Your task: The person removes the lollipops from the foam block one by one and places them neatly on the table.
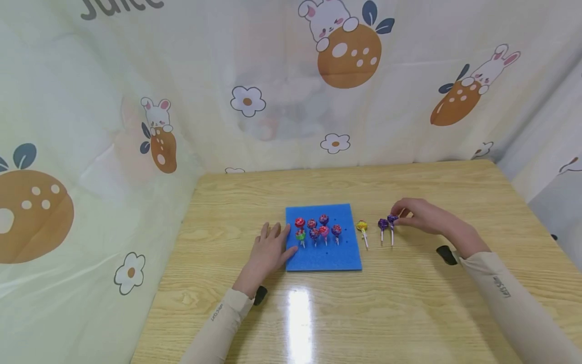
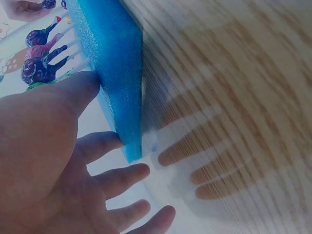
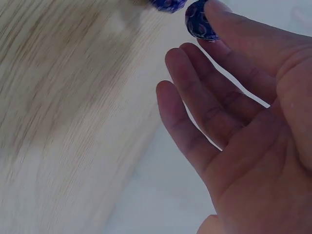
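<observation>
A blue foam board [image 1: 324,260] lies on the table with several wrapped lollipops [image 1: 324,231] standing in it, in red, pink, green and dark wrappers. At its left side my left hand [image 1: 269,248] spreads its fingers, thumb and forefinger touching the board's edge; the left wrist view shows this contact. My right hand [image 1: 420,215] pinches the head of a purple lollipop [image 3: 200,22] between thumb and forefinger. Just left of that, a second purple lollipop [image 1: 383,225] lies on the table. A yellow lollipop [image 1: 362,226] lies between it and the board.
Small holes [image 1: 346,241] show in the board's right and front parts. The wooden table [image 1: 386,313] meets a printed curtain [image 1: 282,126] at the back and left. Dark wrist cameras [image 1: 447,255] sit at both sleeves.
</observation>
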A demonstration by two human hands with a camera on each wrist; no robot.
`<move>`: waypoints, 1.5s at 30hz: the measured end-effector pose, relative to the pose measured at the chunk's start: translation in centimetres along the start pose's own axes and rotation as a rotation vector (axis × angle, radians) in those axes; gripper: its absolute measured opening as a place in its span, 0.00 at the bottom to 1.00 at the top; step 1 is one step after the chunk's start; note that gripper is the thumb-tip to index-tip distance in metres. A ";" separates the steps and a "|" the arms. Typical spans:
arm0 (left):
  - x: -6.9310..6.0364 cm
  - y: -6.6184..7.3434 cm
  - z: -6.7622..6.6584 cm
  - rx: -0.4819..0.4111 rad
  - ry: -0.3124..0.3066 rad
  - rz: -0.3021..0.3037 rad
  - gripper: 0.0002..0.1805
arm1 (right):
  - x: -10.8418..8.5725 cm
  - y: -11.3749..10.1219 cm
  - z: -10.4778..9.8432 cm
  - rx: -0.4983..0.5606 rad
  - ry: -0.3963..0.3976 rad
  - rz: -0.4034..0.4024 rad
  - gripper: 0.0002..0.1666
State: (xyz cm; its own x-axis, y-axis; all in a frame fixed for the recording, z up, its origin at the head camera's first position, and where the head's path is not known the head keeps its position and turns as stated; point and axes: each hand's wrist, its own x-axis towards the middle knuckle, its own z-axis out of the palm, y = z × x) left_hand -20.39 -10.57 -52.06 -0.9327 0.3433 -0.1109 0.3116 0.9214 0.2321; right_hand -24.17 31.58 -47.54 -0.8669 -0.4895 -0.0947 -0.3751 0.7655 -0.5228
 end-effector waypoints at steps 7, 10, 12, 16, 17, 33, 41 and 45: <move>0.0 -0.1 0.0 0.013 0.007 0.011 0.38 | -0.2 1.1 0.2 -0.006 -0.027 0.006 0.10; -0.1 -0.1 0.0 0.010 0.010 0.016 0.38 | -0.1 1.3 0.4 -0.003 -0.046 0.004 0.10; -0.1 -0.1 -0.1 0.004 0.011 0.016 0.38 | 0.0 1.5 0.6 -0.001 -0.057 0.010 0.10; -0.1 0.1 -0.1 0.006 -0.006 0.004 0.38 | 0.2 1.8 0.8 -0.021 -0.073 0.015 0.10; -0.1 0.1 -0.1 0.008 -0.005 0.004 0.38 | 0.3 1.9 0.8 -0.025 -0.074 0.013 0.10; 0.0 0.2 -0.1 0.018 -0.005 -0.005 0.37 | 1.0 2.0 1.4 -0.022 -0.095 0.044 0.10; 0.1 0.2 0.0 0.019 -0.016 -0.014 0.38 | 1.1 1.7 1.4 -0.021 -0.097 0.039 0.10; 0.1 0.1 0.0 0.023 -0.012 -0.011 0.37 | 1.2 1.6 1.5 -0.017 -0.103 0.048 0.11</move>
State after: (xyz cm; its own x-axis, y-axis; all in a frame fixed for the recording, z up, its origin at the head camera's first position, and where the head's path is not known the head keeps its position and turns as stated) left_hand -20.43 -10.43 -52.05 -0.9338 0.3350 -0.1252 0.3054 0.9291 0.2085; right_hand -25.35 31.56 -49.71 -0.8461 -0.4914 -0.2064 -0.3401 0.7959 -0.5008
